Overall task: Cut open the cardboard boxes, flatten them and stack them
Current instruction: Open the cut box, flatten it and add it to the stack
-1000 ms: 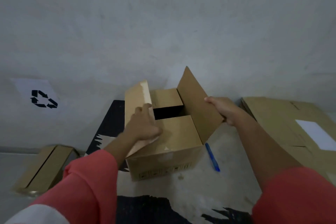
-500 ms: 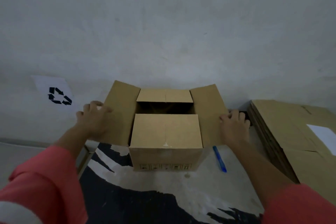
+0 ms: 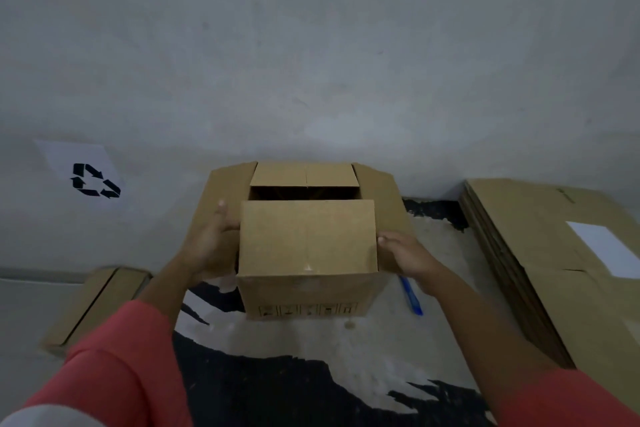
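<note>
Both palms, your left hand (image 3: 211, 246) and right hand (image 3: 403, 255), clamp the opened cardboard box (image 3: 306, 253) sides, steadying it for flattening

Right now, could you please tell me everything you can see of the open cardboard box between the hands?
The box is plain brown cardboard, standing upright on the floor near the wall. Its two side flaps are folded outward; the far flap and the near flap lie roughly level over the top, leaving a dark gap between them. A row of small black handling symbols runs along the bottom of its front face. The left hand presses its left side and the right hand its right side.
</note>
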